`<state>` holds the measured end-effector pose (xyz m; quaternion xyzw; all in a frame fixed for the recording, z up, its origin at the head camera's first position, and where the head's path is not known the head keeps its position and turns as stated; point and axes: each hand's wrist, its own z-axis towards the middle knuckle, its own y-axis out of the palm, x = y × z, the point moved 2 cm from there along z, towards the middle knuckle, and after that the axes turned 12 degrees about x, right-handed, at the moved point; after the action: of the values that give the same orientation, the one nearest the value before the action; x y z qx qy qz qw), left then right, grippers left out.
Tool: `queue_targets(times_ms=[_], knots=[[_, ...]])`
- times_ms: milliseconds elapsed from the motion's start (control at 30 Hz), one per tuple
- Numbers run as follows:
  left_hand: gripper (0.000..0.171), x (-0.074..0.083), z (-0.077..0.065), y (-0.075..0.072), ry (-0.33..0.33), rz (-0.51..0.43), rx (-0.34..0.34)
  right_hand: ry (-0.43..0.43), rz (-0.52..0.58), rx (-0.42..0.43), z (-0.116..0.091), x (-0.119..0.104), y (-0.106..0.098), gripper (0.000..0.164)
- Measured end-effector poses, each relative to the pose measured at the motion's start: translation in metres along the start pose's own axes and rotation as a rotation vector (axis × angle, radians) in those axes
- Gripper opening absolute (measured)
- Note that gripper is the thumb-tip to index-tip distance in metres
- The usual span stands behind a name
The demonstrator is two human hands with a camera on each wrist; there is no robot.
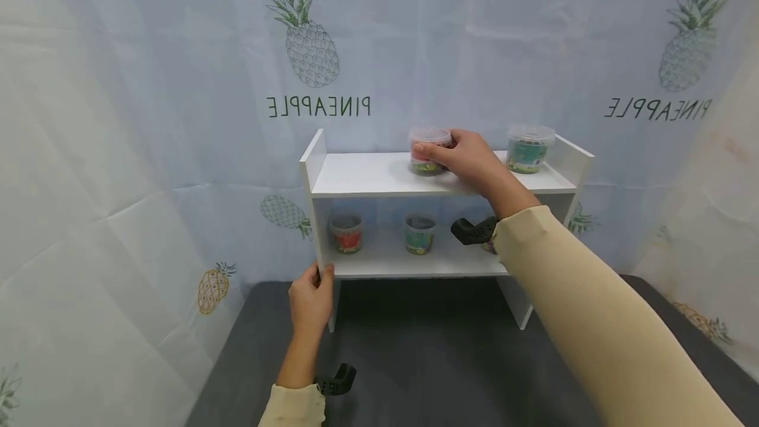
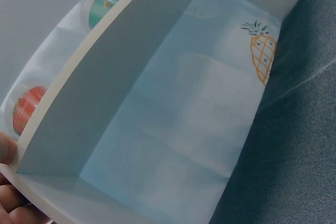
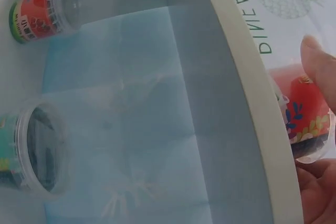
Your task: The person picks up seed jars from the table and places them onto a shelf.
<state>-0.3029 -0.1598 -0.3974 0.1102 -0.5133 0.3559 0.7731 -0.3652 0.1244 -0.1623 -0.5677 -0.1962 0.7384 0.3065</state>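
Note:
On the top board of a white two-tier shelf, my right hand grips a clear plastic tub with a red label. Its thumb lies across the tub's near side. The right wrist view shows the same red tub upright beyond the pale shelf edge, between thumb and fingers. Lower down, my left hand holds the front edge of the shelf's left side panel. In the left wrist view the thumb and curled fingers sit on either side of that panel.
A green-labelled tub stands at the top board's right end. On the lower board are a red-labelled tub, a green-labelled tub and another partly hidden by my right wrist. Beneath lies a dark table; a pineapple-print curtain hangs behind.

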Motion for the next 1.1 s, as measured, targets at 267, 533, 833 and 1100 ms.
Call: queue_targets(times_ms=[267,533,833,1100], knots=[[0.035,0.001,0.002,-0.001,-0.02,-0.013,-0.014,-0.015,-0.041,0.042,-0.001,-0.004,0.004,0.109],[0.034,0.001,0.002,-0.002,-0.018,-0.008,-0.01,-0.121,-0.082,0.194,-0.013,-0.001,0.009,0.109],[0.034,0.001,-0.004,0.003,-0.033,-0.005,-0.028,-0.429,-0.046,0.478,-0.053,0.03,0.007,0.082],[0.034,0.001,0.0,0.002,-0.026,-0.019,0.002,-0.857,0.046,0.582,-0.114,0.091,-0.003,0.081]])
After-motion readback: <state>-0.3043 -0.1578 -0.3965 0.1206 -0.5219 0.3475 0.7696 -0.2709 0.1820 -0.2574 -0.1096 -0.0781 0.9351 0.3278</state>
